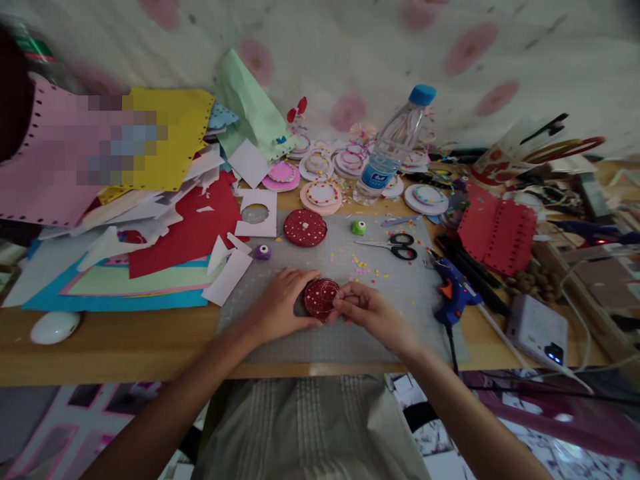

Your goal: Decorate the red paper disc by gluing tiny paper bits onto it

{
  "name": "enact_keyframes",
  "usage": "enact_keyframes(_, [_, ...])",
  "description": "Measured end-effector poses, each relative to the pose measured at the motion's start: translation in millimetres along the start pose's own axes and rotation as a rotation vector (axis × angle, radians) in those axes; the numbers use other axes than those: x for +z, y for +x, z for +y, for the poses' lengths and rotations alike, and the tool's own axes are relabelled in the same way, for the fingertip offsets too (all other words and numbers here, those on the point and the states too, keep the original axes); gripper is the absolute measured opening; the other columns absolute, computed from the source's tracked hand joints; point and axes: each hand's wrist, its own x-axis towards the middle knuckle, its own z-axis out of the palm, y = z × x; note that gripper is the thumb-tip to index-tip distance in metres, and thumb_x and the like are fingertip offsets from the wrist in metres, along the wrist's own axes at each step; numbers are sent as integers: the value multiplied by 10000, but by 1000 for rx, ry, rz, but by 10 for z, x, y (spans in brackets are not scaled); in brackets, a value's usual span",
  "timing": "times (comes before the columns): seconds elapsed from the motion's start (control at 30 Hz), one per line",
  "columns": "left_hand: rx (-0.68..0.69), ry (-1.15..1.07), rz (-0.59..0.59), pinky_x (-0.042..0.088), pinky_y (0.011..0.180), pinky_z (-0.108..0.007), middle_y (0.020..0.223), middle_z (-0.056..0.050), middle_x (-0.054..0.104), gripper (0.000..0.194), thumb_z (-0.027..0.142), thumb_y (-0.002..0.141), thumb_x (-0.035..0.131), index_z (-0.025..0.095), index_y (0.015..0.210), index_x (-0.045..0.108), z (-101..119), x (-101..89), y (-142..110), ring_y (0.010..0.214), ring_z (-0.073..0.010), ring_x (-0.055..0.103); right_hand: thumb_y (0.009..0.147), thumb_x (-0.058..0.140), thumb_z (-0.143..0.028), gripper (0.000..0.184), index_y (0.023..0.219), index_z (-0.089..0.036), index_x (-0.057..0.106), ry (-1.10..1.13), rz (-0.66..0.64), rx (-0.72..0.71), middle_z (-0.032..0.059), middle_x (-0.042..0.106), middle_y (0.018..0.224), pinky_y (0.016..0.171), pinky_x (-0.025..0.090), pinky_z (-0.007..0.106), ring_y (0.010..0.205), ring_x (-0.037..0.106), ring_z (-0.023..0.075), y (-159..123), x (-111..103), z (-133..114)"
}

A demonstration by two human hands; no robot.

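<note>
A small round dark-red piece with white dots [318, 299] is at the front middle of the grey cutting mat [270, 350]. My left hand [281, 301] curves round its left side, thumb at the near edge and fingers at the far edge. Thumb and fingers of my right hand [369, 312] are pinched together over its right edge; what they hold, if anything, is too small to make out. Behind it lies a larger dark-red dotted disc [305, 228] with a pale spot at its centre. Black-handled scissors [395, 245] rest on the mat beside a green craft punch [359, 227].
A blue glue gun [456, 293] and a white power bank [537, 330] with cables sit at the right. Coloured paper [185, 227] piles up at the left. A water bottle [387, 150] stands behind the mat, near several beaded paper discs [321, 195]. Confetti lies scattered.
</note>
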Motion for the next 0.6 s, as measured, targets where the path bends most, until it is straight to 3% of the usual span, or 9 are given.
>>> enact_keyframes(0.2, [-7, -61, -25, 394, 1048, -508, 1345, -114, 544, 828, 390, 695, 818, 263, 1382, 374, -19, -74, -53, 1248, -305, 496, 781, 671, -480, 298, 824, -207, 560, 54, 17, 50, 18, 729, 748, 564, 428, 247, 634, 624, 122, 5, -17, -31])
enact_keyframes(0.43, [-50, -86, 19, 391, 1086, -495, 1386, -107, 522, 723, 365, 783, 744, 272, 1400, 379, -8, -138, -142, 1302, -282, 470, 750, 667, -470, 306, 853, -205, 555, 43, 43, 90, 9, 707, 713, 432, 312, 214, 509, 510, 86, 28, -16, -50])
enact_keyframes(0.6, [-119, -282, 74, 492, 999, -408, 1253, -88, 616, 499, 240, 858, 633, 230, 1331, 476, -38, -155, -75, 1139, -212, 601, 726, 626, -372, 206, 816, -212, 532, 27, 48, 111, 4, 705, 690, 414, 284, 209, 491, 503, 86, 46, -18, -68])
